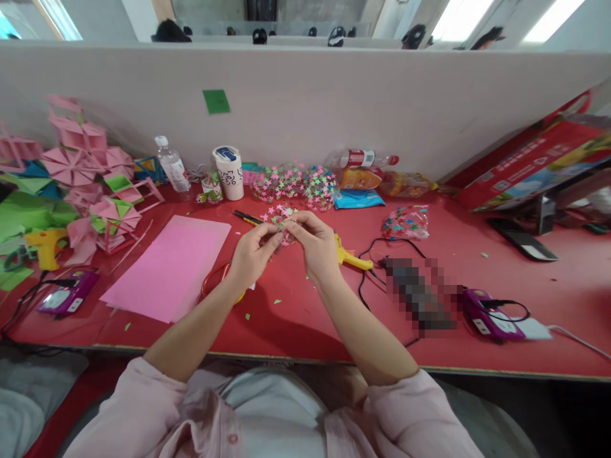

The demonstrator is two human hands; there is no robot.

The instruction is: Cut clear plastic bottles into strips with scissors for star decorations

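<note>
Both hands pinched the same star garland [285, 224]; left hand [252, 252] and right hand [315, 243] had fingers closed on it, covering most; details too tiny.

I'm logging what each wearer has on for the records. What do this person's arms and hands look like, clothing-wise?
Both arms wear pale pink sleeves pushed up to about the elbow, leaving the forearms bare. The left hand and right hand are bare: no gloves, and no rings, watch or bracelet can be made out. The sleeves belong to an open pink buttoned shirt over a white top.
</note>
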